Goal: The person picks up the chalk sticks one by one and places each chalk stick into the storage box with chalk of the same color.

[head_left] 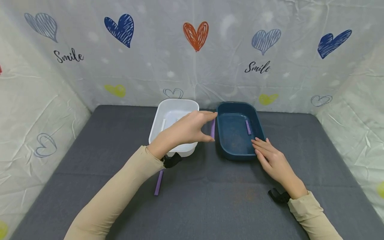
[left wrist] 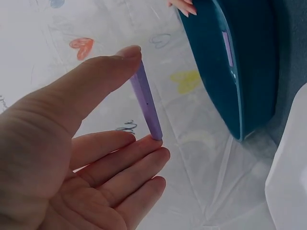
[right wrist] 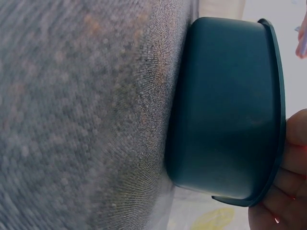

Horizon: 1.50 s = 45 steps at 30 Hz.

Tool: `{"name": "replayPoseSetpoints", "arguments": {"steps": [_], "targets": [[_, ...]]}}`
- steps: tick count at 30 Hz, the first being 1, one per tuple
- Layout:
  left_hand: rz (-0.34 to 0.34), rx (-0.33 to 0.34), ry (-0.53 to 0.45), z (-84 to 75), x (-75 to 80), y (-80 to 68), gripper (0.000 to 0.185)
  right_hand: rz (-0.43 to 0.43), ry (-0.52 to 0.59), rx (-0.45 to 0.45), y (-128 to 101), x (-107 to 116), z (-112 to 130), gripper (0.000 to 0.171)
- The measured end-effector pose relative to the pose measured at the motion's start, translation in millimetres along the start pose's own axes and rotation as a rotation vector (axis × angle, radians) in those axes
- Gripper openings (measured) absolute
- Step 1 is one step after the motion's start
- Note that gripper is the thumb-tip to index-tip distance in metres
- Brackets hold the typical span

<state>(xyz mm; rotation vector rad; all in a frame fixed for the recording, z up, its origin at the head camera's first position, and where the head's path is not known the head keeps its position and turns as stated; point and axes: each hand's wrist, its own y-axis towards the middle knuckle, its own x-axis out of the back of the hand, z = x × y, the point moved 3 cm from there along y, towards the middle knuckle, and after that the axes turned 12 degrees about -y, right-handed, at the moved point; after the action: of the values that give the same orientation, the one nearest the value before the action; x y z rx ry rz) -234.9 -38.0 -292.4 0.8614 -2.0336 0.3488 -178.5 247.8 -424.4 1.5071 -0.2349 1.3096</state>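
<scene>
My left hand (head_left: pixel 190 126) holds a slim purple stick (left wrist: pixel 147 103) lengthwise, one end at the thumb tip and the other at the fingertips. It hovers between the white bin (head_left: pixel 153 123) and the dark teal bin (head_left: pixel 237 155), partly covering the white one in the head view. My right hand (head_left: pixel 271 158) rests with extended fingers on the teal bin's near right rim. Inside the teal bin, a shorter-looking purple stick (head_left: pixel 248 127) leans near the right wall. A white stick (head_left: pixel 163 124) shows inside the white bin, whose other contents are hidden behind my left hand.
Another purple stick (head_left: pixel 159 182) lies on the dark grey tablecloth (head_left: pixel 210 206), its far end hidden under my left wrist. Both bins stand side by side near the back edge. A printed curtain (head_left: pixel 195 70) hangs behind the table and along both sides.
</scene>
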Motion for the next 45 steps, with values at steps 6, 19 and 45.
{"name": "replayPoseSetpoints", "arguments": {"steps": [6, 19, 45], "targets": [[0.001, 0.021, -0.006, 8.8, 2.3, 17.8, 0.079, 0.005, -0.005, -0.007, 0, 1, 1, 0.031], [-0.01, 0.07, -0.013, 16.6, 2.8, 62.7, 0.076, 0.005, 0.002, -0.005, 0, 1, 1, 0.03], [-0.039, 0.231, 0.002, 29.2, -35.9, 126.0, 0.078, 0.003, -0.005, -0.002, 1, 0, -2, 0.03]]}}
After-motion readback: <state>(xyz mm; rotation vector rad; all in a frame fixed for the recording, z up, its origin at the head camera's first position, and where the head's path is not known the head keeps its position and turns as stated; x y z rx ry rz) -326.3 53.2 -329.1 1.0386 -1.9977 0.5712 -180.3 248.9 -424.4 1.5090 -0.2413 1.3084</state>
